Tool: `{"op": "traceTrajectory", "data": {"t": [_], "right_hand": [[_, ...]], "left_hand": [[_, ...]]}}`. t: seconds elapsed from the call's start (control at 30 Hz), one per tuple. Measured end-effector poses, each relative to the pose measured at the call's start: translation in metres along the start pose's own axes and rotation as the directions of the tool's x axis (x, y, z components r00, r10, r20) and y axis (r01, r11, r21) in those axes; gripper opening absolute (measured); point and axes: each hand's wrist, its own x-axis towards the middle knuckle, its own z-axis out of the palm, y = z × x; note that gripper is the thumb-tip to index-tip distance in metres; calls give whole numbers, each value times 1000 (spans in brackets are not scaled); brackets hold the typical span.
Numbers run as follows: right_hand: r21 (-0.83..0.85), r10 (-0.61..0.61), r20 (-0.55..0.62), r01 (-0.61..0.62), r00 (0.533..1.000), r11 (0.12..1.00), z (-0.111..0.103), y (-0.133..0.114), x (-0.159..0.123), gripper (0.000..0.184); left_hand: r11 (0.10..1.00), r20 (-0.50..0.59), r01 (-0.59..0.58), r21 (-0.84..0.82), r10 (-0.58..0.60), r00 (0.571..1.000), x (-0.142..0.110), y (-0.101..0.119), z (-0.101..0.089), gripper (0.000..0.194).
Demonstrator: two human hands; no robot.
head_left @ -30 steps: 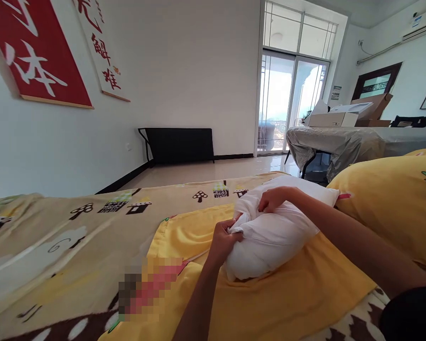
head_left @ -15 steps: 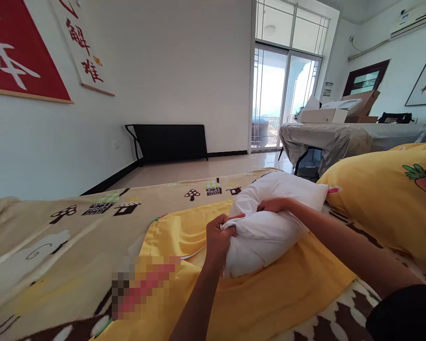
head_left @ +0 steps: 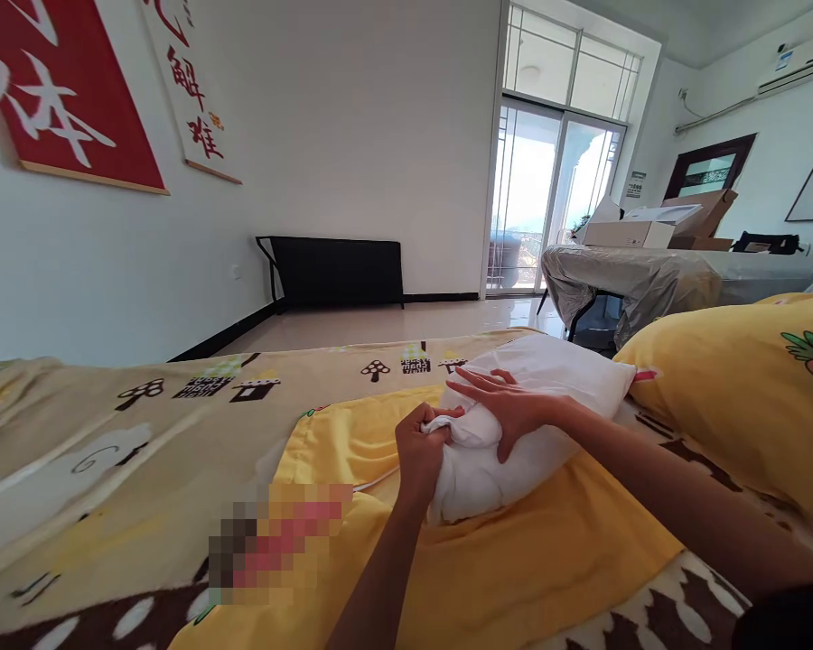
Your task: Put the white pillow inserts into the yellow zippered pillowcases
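Note:
A white pillow (head_left: 562, 366) lies on a yellow pillowcase (head_left: 515, 578) spread over the bed. My left hand (head_left: 421, 459) is closed around a bunched corner at the pillow's near left end, thumb on top. Just right of it, my right hand (head_left: 515, 406) presses against the pillow's upper face, fingers spread and thumb pointing down. Between the two hands the white fabric is gathered into folds. Part of the pillowcase at the lower left is blurred into blocks.
A patterned beige blanket (head_left: 196, 478) covers the bed. At the right sits a plump yellow pillow (head_left: 732, 379) with a carrot print. Beyond the bed are a plastic-covered table (head_left: 643, 271) bearing boxes, and a black folded panel (head_left: 339, 271) against the wall.
My right hand has opened from its closed hold in the pillow's middle and moved slightly left, fingers now spread. My left hand keeps its grip on the corner. The view has shifted a little.

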Motion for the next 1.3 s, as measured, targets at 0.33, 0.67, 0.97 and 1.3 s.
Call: {"op": "traceTrajectory", "data": {"t": [0.33, 0.67, 0.97, 1.3], "right_hand": [[-89, -146, -218, 129, 965, 988, 35, 14, 11, 34], [-122, -84, -254, 54, 964, 991, 41, 7, 15, 8], [-133, -53, -394, 0, 918, 991, -23, 5, 15, 12], [-276, -31, -683, -219, 730, 936, -119, -30, 3, 12]], "left_hand": [[962, 240, -162, 222, 107, 965, -17, -4, 20, 12], [865, 296, -322, 385, 215, 931, -19, 9, 16, 16], [795, 21, -592, 132, 595, 803, -30, 70, -18, 7], [752, 406, -520, 405, 362, 839, -65, 100, -26, 25]]}}
